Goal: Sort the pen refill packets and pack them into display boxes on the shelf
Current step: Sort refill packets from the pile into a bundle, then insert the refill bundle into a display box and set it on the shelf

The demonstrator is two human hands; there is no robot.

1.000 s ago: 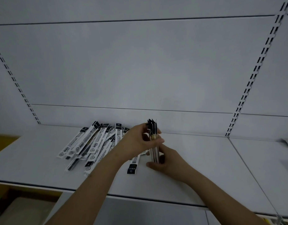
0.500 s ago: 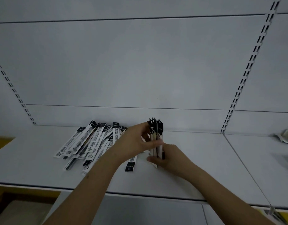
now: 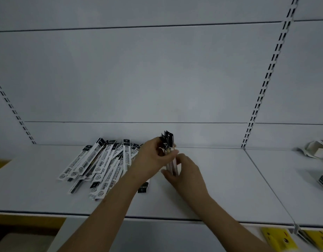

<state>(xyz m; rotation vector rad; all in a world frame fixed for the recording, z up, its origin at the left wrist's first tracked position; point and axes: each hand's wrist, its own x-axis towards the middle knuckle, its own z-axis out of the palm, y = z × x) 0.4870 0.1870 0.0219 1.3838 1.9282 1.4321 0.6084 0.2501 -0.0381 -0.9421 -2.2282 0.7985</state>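
Now, hands: left hand [image 3: 153,157] and right hand [image 3: 186,171] both grip the upright bundle [image 3: 168,150], as a second ago.
Pile [image 3: 102,164]: unchanged on the shelf [image 3: 220,179]; sorting barely begun.

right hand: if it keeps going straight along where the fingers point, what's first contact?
The right hand points up-left and already grips the upright bundle of black-topped refill packets. Beyond that, probably the left hand holding the bundle's other side, then the loose pile of white barcode packets. Depth is uncertain.

Dim white slotted wall panels [image 3: 157,75]
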